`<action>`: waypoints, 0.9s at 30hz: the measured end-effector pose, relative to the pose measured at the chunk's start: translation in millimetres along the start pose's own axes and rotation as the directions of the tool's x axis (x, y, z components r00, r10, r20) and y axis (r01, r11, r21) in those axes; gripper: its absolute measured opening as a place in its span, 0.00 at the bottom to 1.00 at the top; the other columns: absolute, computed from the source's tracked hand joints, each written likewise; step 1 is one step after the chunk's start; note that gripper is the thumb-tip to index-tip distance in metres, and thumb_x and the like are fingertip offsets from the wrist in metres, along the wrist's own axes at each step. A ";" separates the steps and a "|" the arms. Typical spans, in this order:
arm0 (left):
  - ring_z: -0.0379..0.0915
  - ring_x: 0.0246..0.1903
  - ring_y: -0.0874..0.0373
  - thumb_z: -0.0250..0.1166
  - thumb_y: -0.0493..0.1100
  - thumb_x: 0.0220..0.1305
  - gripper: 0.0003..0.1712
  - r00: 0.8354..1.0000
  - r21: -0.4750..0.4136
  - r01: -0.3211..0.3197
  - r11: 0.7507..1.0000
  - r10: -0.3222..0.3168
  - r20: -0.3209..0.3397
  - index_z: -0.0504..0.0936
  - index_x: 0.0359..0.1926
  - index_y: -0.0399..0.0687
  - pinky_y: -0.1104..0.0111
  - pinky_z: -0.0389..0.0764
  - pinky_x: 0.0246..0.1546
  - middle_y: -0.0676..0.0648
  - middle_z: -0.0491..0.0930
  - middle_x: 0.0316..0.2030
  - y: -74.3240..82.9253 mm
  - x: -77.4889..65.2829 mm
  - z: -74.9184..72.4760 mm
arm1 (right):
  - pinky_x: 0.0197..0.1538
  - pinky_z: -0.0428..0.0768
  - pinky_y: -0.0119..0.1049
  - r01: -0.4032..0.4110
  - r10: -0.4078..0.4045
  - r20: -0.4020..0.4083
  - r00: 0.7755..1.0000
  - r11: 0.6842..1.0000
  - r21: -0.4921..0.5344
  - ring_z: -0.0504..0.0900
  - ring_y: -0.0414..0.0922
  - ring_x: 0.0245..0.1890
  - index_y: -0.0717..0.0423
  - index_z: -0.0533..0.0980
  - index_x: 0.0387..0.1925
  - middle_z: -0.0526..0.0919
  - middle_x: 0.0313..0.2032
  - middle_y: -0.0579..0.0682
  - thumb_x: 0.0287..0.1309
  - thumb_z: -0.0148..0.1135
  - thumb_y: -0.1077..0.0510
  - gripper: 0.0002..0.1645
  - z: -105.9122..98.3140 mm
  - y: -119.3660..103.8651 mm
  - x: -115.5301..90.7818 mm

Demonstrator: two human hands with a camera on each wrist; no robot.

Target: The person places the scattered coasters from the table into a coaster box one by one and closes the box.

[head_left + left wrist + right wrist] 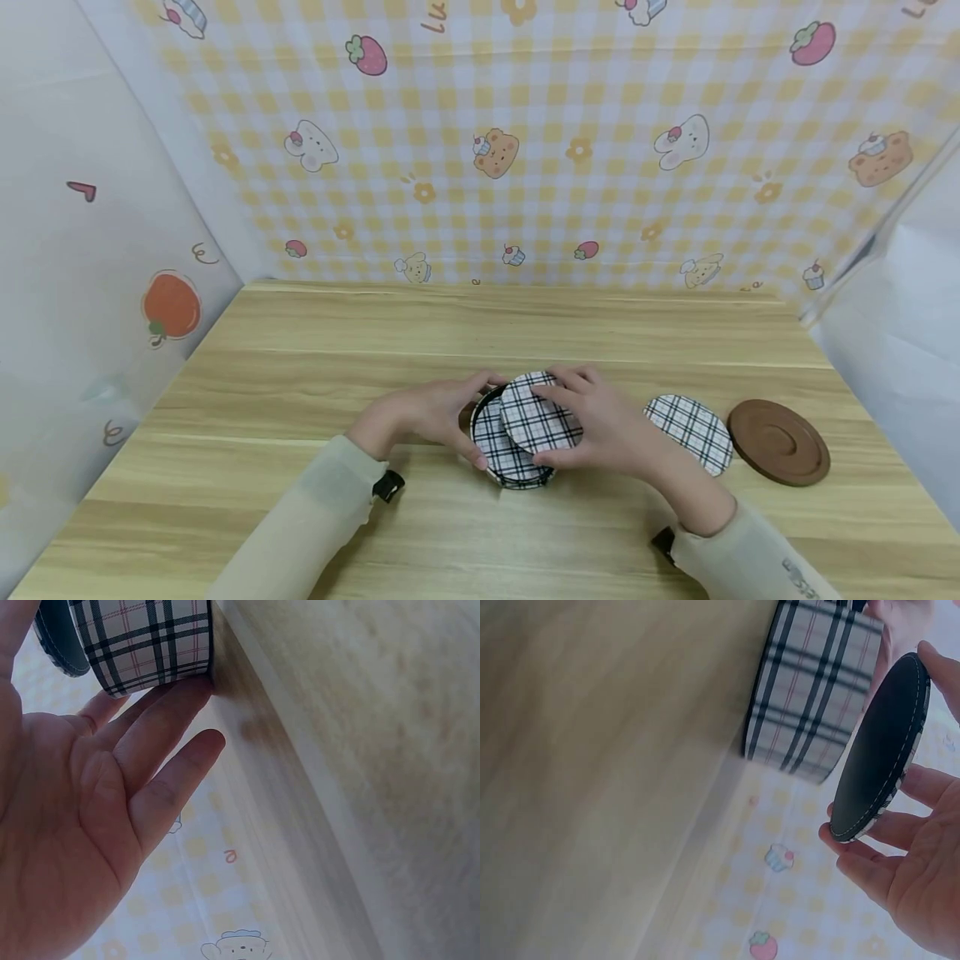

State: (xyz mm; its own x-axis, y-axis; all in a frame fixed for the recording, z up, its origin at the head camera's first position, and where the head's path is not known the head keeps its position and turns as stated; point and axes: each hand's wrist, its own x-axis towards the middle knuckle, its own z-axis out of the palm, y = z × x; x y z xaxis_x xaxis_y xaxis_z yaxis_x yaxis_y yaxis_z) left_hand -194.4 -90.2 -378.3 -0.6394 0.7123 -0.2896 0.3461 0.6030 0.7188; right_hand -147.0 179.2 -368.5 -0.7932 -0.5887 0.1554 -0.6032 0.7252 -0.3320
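A round plaid coaster holder (491, 446) stands on the table, with a matching plaid disc visible inside its dark rim. My left hand (442, 412) holds the holder from the left, thumb at the near side and fingers round the far side. In the left wrist view, fingertips touch the holder's plaid wall (154, 637). Above the holder's right part, my right hand (600, 421) grips a plaid coaster (536, 417) by its edges, slightly tilted. The right wrist view shows this coaster's black stitched underside (877, 750), apart from the holder's wall (814, 690).
To the right of my right hand, another plaid coaster (690, 433) lies flat on the wooden table (337, 333). Beside it is a brown round disc (780, 442) with a recessed ring. A yellow checked cloth (585, 192) hangs behind the table's far edge.
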 end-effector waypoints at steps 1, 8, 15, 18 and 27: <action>0.67 0.66 0.55 0.82 0.53 0.42 0.61 1.000 -0.001 -0.001 1.000 0.001 0.000 0.54 0.72 0.64 0.58 0.65 0.69 0.50 0.70 0.68 0.2 0.0 0.0 | 0.57 0.79 0.59 0.004 -0.004 0.004 1.000 1.000 -0.002 0.72 0.59 0.63 0.50 0.74 0.64 0.71 0.67 0.62 0.43 0.72 0.28 0.50 1.3 -1.4 0.5; 0.69 0.62 0.56 0.82 0.54 0.43 0.60 1.000 0.004 -0.004 1.000 0.004 0.005 0.54 0.72 0.65 0.58 0.68 0.67 0.51 0.72 0.65 -0.3 0.6 0.9 | 0.57 0.79 0.58 0.042 -0.042 0.017 0.999 0.999 -0.028 0.73 0.57 0.62 0.48 0.75 0.64 0.72 0.67 0.61 0.42 0.72 0.27 0.51 7.1 -12.8 3.6; 0.70 0.62 0.57 0.82 0.55 0.42 0.61 1.000 0.028 -0.019 0.999 0.019 0.005 0.54 0.72 0.64 0.58 0.67 0.67 0.54 0.71 0.66 -0.1 0.2 -0.3 | 0.53 0.82 0.53 0.068 -0.066 0.037 0.997 0.996 -0.055 0.73 0.55 0.61 0.48 0.75 0.64 0.73 0.66 0.61 0.42 0.71 0.26 0.51 11.8 -18.6 7.3; 0.70 0.62 0.57 0.82 0.56 0.42 0.61 1.000 0.032 -0.015 0.999 0.015 0.006 0.54 0.73 0.64 0.58 0.68 0.67 0.54 0.71 0.66 0.5 -0.2 -0.3 | 0.51 0.83 0.54 0.065 -0.062 0.061 0.996 0.997 -0.049 0.72 0.54 0.62 0.48 0.74 0.64 0.72 0.67 0.61 0.42 0.71 0.26 0.51 13.4 -20.1 8.6; 0.70 0.62 0.58 0.81 0.57 0.43 0.61 1.000 0.026 -0.013 1.000 0.013 0.010 0.53 0.73 0.63 0.58 0.69 0.66 0.54 0.69 0.67 0.1 -0.9 -0.5 | 0.45 0.83 0.59 0.047 -0.041 0.097 0.994 0.997 -0.061 0.70 0.56 0.64 0.47 0.73 0.66 0.70 0.69 0.60 0.45 0.70 0.27 0.51 14.9 -22.8 11.8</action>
State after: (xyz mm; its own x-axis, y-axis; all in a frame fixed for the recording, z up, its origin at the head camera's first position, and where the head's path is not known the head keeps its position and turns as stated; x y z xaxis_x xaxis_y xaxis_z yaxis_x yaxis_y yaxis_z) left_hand -194.1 -91.0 -377.6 -0.6281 0.7235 -0.2865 0.3724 0.6027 0.7057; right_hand -141.3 150.4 -372.9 -0.7563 -0.6496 0.0773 -0.6434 0.7173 -0.2675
